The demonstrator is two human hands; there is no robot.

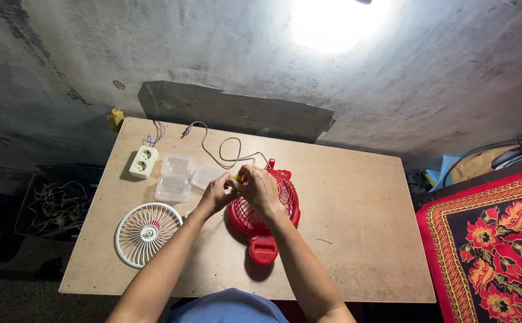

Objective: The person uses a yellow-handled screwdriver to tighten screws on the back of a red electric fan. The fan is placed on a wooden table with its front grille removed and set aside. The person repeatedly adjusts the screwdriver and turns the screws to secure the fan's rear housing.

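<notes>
Pinching something small and yellow (237, 177) between them, both hands are working close together over the red fan body (265, 210); the left hand (216, 194) is curling its fingers shut around that yellow piece, and the right hand (260, 190) is closing over it from the other side while resting on the fan's rear grille. What the yellow piece is, I cannot tell, since the fingers are hiding most of it. The fan is lying near the middle of the wooden tabletop (356, 227), its stubby stand pointing toward six o'clock, and a thin grey cable (225, 151) is trailing from it toward eleven o'clock. It is looking like light moulded plastic: stiff at the rim and stand, thin and probably brittle along the grille ribs, so the rim or the stand is seeming the safer place to hold it. At eight o'clock from the hands, the white front grille (147, 233) is lying flat, apart from the fan. At ten o'clock, three small clear plastic boxes (176, 175) are sitting clustered, unlabelled as far as I can see, and just beyond them a cream double socket block (144, 161) is lying with coloured wires. A red floral patterned cloth (494, 245) is filling the three to four o'clock edge.
</notes>
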